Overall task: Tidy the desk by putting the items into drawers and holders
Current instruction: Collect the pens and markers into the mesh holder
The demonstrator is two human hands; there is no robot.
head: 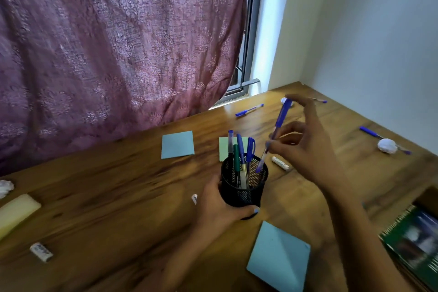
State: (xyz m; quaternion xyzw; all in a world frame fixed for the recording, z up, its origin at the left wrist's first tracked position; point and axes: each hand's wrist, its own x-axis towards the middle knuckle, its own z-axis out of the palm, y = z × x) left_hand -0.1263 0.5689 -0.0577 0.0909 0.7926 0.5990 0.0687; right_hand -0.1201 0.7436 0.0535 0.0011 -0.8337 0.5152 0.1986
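A black mesh pen holder stands on the wooden desk with several pens upright in it. My left hand grips the holder from its left and front. My right hand is above and to the right of it and pinches a blue pen. The pen is tilted, with its lower tip just inside the holder's rim. Loose blue pens lie at the back and at the right.
Blue sticky pads lie behind and in front of the holder, a green one behind it. White erasers, crumpled paper balls, a yellow case and a spiral notebook are scattered around.
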